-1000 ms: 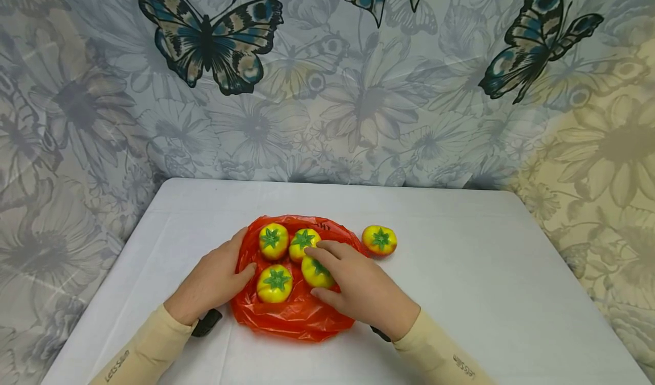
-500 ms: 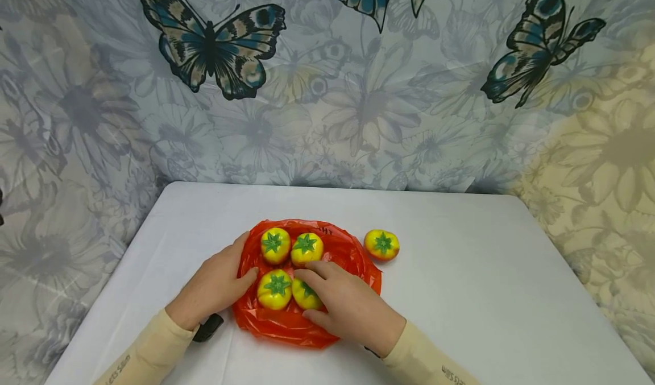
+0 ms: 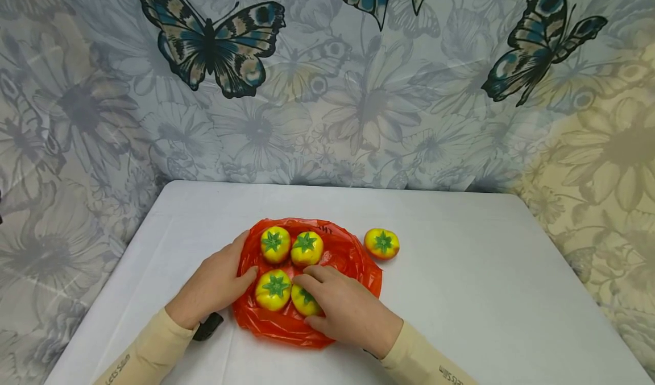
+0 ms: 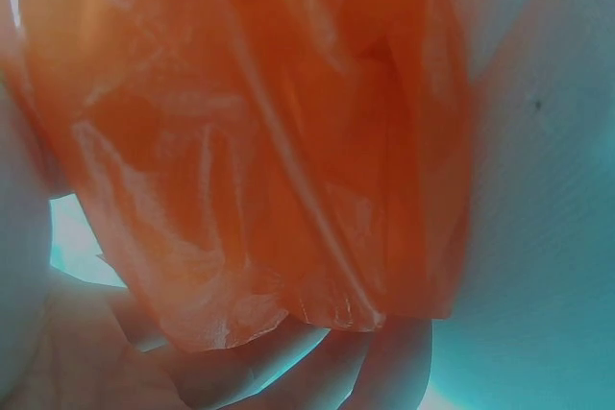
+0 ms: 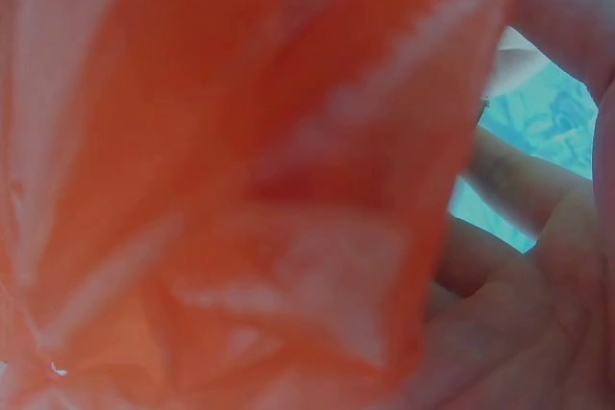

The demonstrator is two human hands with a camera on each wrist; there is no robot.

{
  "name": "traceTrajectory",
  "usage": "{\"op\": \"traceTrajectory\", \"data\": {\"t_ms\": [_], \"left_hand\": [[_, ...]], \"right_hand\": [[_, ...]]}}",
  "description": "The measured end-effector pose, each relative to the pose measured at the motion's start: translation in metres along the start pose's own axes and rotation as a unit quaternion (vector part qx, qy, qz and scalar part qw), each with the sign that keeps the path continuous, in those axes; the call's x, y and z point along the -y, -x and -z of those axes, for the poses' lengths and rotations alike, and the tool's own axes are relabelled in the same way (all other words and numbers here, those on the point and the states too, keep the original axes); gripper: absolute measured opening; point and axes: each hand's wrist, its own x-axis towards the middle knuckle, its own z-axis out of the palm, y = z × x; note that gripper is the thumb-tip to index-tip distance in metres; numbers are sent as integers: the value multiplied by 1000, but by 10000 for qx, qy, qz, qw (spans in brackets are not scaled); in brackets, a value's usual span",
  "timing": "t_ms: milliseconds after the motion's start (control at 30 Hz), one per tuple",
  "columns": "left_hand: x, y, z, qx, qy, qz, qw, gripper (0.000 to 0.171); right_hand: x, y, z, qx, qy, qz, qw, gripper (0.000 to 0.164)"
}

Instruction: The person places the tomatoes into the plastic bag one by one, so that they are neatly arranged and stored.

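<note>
A red plastic bag [image 3: 353,255] lies with its mouth spread wide on the table. Several yellow tomatoes [image 3: 276,244] with green star-shaped tops sit inside it. At the bag's left side my left hand [image 3: 217,280] holds the rim, thumb inside and fingers outside. My right hand [image 3: 348,305] reaches over the right side with its fingers curved round the front right tomato [image 3: 304,299], which it partly hides. Red plastic [image 4: 259,141] fills most of the left wrist view, fingers behind it. In the right wrist view the bag [image 5: 240,170] blocks the fingertips.
One more yellow tomato with a reddish base [image 3: 381,244] lies outside the bag, just beyond its right edge. Under the bag is a white-covered table [image 3: 486,294]. Behind the table's back edge stands a wall [image 3: 368,135] with a butterfly and flower pattern.
My right hand has moved left and toward me with a tomato, bringing it beside the front left one. The left hand stays at the rim. Over the last half second little has moved.
</note>
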Motion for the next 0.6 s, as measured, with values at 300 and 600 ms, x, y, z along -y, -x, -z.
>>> {"op": "traceTrajectory", "data": {"t_ms": [300, 600], "left_hand": [[0, 0, 0, 34, -17, 102, 9999, 81], [1, 0, -1, -46, -62, -12, 10000, 79]], "right_hand": [[1, 0, 0, 54, -26, -18, 10000, 62], [0, 1, -2, 58, 0, 9, 10000, 61]]}}
